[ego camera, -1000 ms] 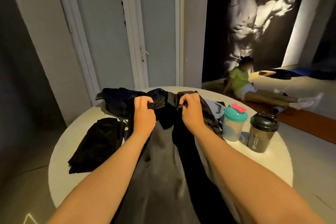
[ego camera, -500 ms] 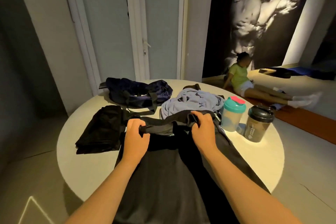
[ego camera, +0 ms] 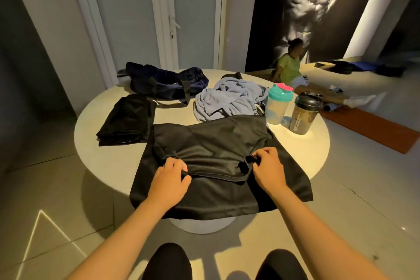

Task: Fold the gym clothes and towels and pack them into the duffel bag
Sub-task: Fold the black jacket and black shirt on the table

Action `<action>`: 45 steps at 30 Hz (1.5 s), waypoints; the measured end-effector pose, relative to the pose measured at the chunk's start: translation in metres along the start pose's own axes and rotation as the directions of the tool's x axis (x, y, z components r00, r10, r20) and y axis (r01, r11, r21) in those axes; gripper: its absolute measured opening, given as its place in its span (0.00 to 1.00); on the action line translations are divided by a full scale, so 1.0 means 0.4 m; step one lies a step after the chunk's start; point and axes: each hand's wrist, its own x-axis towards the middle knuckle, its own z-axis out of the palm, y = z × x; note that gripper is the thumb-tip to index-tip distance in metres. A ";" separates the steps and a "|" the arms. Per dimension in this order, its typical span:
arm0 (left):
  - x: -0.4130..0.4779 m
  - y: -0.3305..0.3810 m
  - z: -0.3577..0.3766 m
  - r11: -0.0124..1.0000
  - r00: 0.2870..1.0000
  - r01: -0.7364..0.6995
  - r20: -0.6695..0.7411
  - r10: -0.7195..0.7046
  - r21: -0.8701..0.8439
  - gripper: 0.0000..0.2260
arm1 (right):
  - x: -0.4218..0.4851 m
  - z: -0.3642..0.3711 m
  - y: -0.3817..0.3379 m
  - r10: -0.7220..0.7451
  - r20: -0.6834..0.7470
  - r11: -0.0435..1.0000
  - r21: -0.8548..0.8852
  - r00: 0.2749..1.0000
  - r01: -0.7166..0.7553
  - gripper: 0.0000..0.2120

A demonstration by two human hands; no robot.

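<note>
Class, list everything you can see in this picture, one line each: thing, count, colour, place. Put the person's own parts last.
table: 1, white, centre
duffel bag: 1, navy, table's far left
folded cloth: 1, black, table's left
towel: 1, pale blue, crumpled, table's far middle
garment: 1, black, table's near edge, overhanging
teal-lidded bottle: 1, translucent, table's right
black-lidded bottle: 1, brown, beside it
seated person: 1, green top, floor behind
mat: 1, orange, floor right
left hand: 1, grips garment
right hand: 1, pinches garment
</note>
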 end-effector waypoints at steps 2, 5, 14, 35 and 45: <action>0.017 -0.010 -0.006 1.000 1.000 0.003 -0.030 -0.002 0.028 0.06 | 0.008 0.012 -0.011 -0.038 0.009 0.996 0.079 0.999 0.037 0.06; 0.066 -0.020 -0.031 0.999 0.997 0.034 -0.070 -0.031 0.040 0.07 | 0.042 0.024 -0.045 -0.096 0.084 0.979 0.187 0.992 0.079 0.07; 0.043 -0.008 -0.075 0.999 0.989 -0.005 -0.147 -0.002 -0.049 0.11 | 0.014 0.048 -0.055 0.032 0.008 0.999 0.016 0.999 -0.032 0.04; -0.087 0.029 -0.002 0.997 0.948 -0.072 -0.306 0.082 0.041 0.10 | -0.140 0.103 -0.076 -0.282 -0.136 0.951 -0.168 0.950 0.258 0.09; -0.061 0.098 -0.017 0.961 0.975 -0.165 -0.113 0.194 0.222 0.17 | -0.130 0.087 -0.089 -0.289 0.039 0.935 -0.202 0.956 0.291 0.12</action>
